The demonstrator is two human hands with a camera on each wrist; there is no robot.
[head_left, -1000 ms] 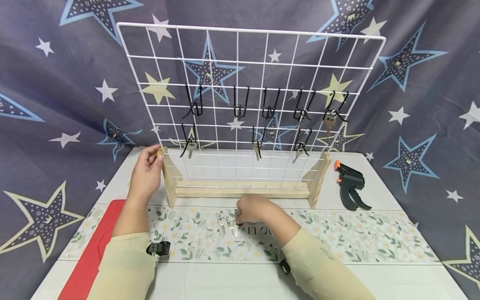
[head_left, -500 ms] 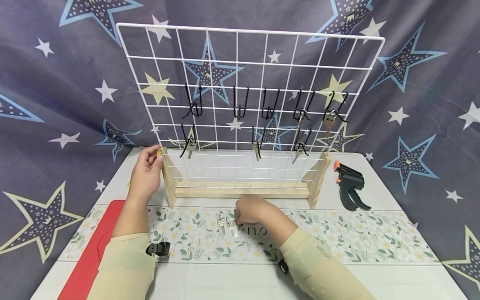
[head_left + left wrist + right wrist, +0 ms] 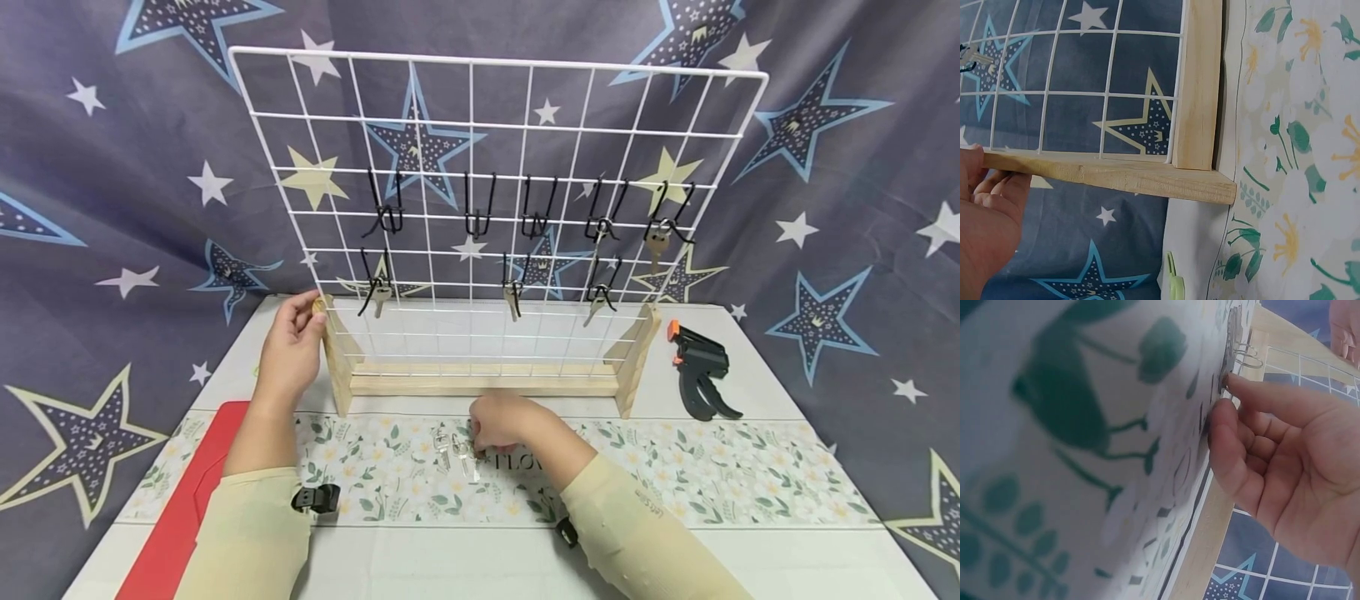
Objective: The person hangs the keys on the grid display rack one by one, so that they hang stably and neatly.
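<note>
My left hand (image 3: 291, 350) grips the left wooden side piece (image 3: 335, 358) of a stand that holds a white wire grid (image 3: 471, 62) upright; in the left wrist view its thumb and fingers lie on either side of the wood (image 3: 1116, 175). On the flowered strip in front, my right hand (image 3: 506, 419) pinches a small key (image 3: 1227, 386) between thumb and curled forefinger, mostly hidden by the fingertips. Beside it lie other silver keys (image 3: 442, 450) on rings. Black hooks (image 3: 536, 223) hang on the grid in two rows, several bearing a key (image 3: 657, 242).
A black grip-shaped tool (image 3: 702, 371) with orange tips lies right of the stand. A red flat case (image 3: 187, 500) lies under my left forearm. Star-patterned cloth (image 3: 90, 333) hangs behind the white table. A light green piece (image 3: 1175, 284) shows by the stand's left side.
The right hand stays at the keys, its fingertips shifting only very slightly. My left hand keeps its grip on the stand.
</note>
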